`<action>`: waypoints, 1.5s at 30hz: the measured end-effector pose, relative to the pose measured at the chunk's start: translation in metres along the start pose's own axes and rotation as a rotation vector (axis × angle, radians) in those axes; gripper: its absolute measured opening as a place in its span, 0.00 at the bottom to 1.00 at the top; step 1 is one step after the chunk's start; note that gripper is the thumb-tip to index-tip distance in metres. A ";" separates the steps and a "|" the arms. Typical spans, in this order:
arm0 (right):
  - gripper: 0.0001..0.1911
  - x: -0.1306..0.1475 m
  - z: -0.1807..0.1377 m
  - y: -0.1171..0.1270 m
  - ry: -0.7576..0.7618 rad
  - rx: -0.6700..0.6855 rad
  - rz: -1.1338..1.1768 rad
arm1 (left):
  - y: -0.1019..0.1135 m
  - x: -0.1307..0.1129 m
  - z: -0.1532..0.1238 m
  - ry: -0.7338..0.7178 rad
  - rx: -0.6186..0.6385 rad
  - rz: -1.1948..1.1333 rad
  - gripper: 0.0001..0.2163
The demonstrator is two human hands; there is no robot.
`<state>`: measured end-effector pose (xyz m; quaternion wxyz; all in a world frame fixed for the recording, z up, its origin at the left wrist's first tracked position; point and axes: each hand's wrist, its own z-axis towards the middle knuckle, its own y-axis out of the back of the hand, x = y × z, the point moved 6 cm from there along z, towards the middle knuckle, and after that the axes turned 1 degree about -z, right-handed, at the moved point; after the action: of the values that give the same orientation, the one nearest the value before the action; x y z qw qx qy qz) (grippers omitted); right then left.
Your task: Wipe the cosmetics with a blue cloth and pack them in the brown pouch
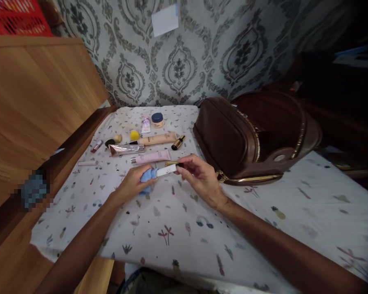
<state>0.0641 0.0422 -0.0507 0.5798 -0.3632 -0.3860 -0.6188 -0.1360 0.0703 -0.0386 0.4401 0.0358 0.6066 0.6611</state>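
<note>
My left hand (pixel 133 183) is closed on a light blue cloth (pixel 147 175), which wraps one end of a slim white cosmetic tube (pixel 166 170). At the tube's other end, the thumb and fingers of my right hand (pixel 202 177) pinch its dark tip. The tube is held nearly level above the patterned cloth. Just beyond my hands lie a pink squeeze tube (pixel 151 156), a shiny rose-coloured tube (pixel 126 149) and a peach tube (pixel 159 139). A gold stick with a black end (pixel 178 142) rests near the peach tube.
A brown leather bag (pixel 223 139) stands unzipped at the right. Farther back are a jar with a dark blue lid (pixel 157 120), a small white-and-pink tube (pixel 146 125) and a yellow item (pixel 134 135). A wooden cabinet (pixel 43 90) borders the left side; a patterned wall (pixel 199 53) is behind.
</note>
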 end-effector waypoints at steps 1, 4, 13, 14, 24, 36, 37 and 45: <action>0.11 -0.001 0.000 0.000 -0.023 0.010 0.008 | 0.000 0.000 -0.001 -0.006 -0.014 -0.010 0.15; 0.16 -0.005 0.001 -0.001 -0.103 0.044 0.060 | 0.000 -0.003 -0.003 -0.048 -0.079 0.036 0.13; 0.18 -0.009 0.003 -0.001 -0.072 0.121 0.034 | -0.003 -0.001 -0.004 -0.032 0.000 -0.048 0.11; 0.17 -0.008 0.003 -0.001 -0.055 0.135 0.030 | -0.003 0.000 -0.004 -0.015 0.013 -0.076 0.11; 0.23 -0.021 0.002 0.000 -0.145 0.129 0.064 | -0.002 0.004 -0.004 0.054 0.021 -0.118 0.10; 0.20 -0.031 0.007 0.009 -0.212 0.042 0.116 | 0.005 0.007 -0.004 0.074 -0.046 -0.138 0.11; 0.19 -0.029 0.007 0.009 -0.211 0.039 0.133 | 0.005 0.006 -0.004 0.067 -0.038 -0.130 0.10; 0.17 -0.022 0.005 0.006 -0.242 0.059 0.110 | -0.002 0.005 -0.005 0.048 0.027 -0.082 0.10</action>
<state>0.0716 0.0561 -0.0678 0.5727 -0.4386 -0.4506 -0.5260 -0.1407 0.0695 -0.0441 0.4514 0.0010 0.6267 0.6351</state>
